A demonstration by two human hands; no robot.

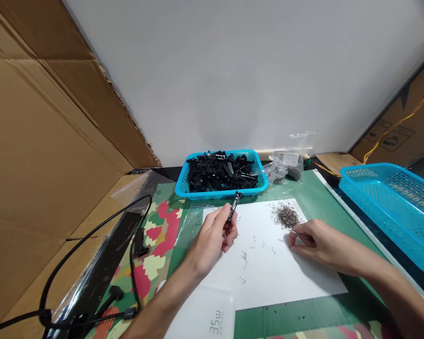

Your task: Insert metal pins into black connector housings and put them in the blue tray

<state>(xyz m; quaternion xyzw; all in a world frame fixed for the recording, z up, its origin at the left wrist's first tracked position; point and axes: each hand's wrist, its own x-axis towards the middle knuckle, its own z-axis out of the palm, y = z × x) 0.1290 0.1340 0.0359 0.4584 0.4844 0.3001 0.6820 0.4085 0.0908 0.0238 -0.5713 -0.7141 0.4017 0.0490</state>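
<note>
My left hand [217,235] is closed around the lower end of a slim black plastic part [234,207], held tilted upward over the paper. On the white paper [268,278] lies a pile of tiny metal springs or bent wire pieces [287,215], with several loose ones [245,256] scattered to its left. My right hand [313,240] is just below the pile, fingers pinched on a thin metal tool [299,233], mostly hidden in the grip. Behind my left hand, a blue basket [221,194] holds many similar black parts [222,172].
Another blue basket [392,212] stands at the right. Plastic bags [286,165] with small metal pieces lie by the wall. A black cable [74,254] loops at the left beside cardboard [49,141]. A white box [201,313] marked 35W lies in front.
</note>
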